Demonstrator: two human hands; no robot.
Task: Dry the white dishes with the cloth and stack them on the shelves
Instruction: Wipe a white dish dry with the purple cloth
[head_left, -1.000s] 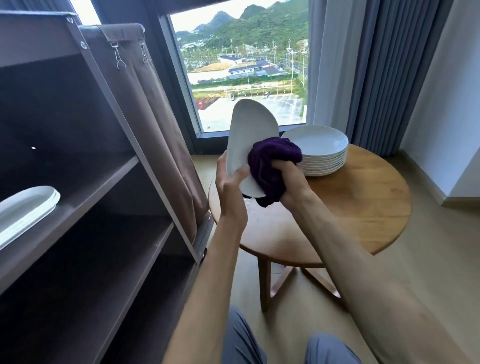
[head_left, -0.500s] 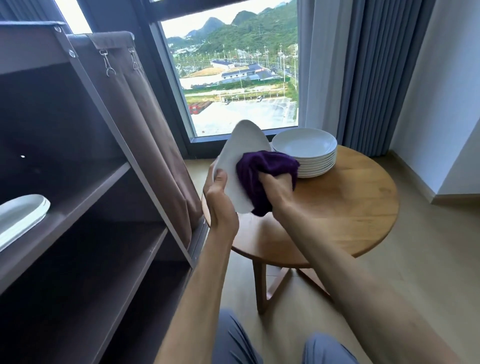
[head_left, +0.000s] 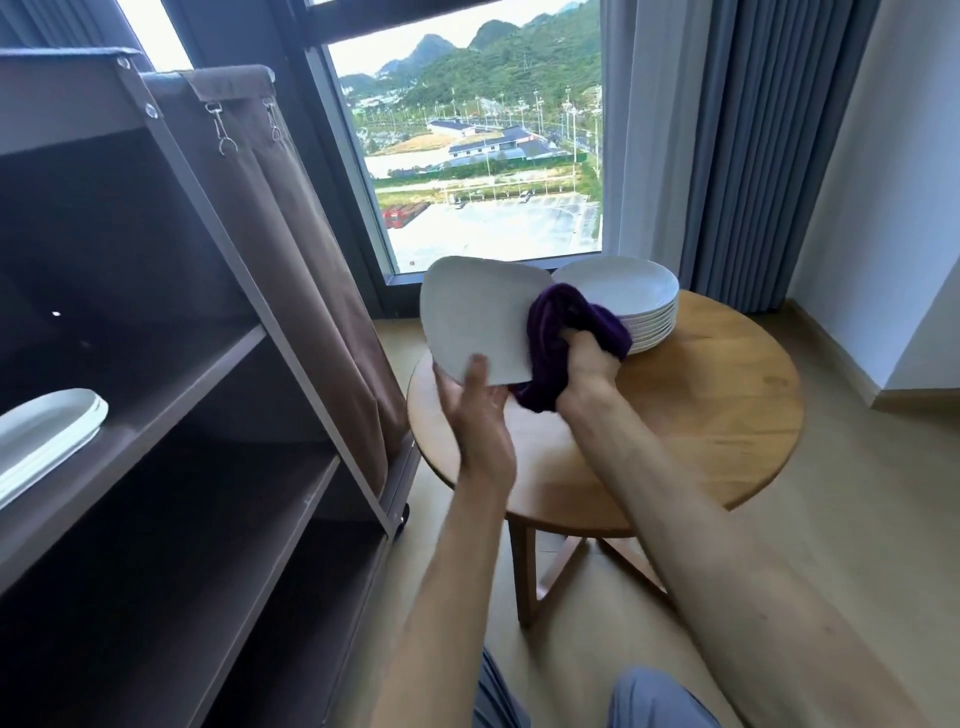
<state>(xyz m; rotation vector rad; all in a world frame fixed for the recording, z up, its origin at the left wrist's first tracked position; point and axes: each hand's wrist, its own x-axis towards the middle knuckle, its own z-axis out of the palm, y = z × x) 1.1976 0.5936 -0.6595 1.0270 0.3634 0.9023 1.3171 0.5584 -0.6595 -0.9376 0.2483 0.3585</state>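
My left hand (head_left: 478, 410) holds a white plate (head_left: 475, 319) by its lower edge, thumb on the face, tilted toward me over the table's left side. A purple cloth (head_left: 558, 338), bunched in my right hand (head_left: 587, 366), presses against the plate's right rim. Behind them a stack of several white plates (head_left: 631, 296) stands on the round wooden table (head_left: 701, 415). On the middle shelf (head_left: 171, 405) of the brown shelf unit at the left lie more white plates (head_left: 47, 431), cut off by the frame edge.
Brown fabric panels (head_left: 306, 270) hang on the shelf unit's side next to the table. A window (head_left: 483, 156) and grey curtains (head_left: 727, 156) are behind the table. The lower shelf (head_left: 208, 530) is dark, nothing visible on it. My knees (head_left: 639, 696) are at the bottom edge.
The plate has tipped from nearly edge-on to facing me and sits lower. The cloth has slid from the plate's middle to its right rim.
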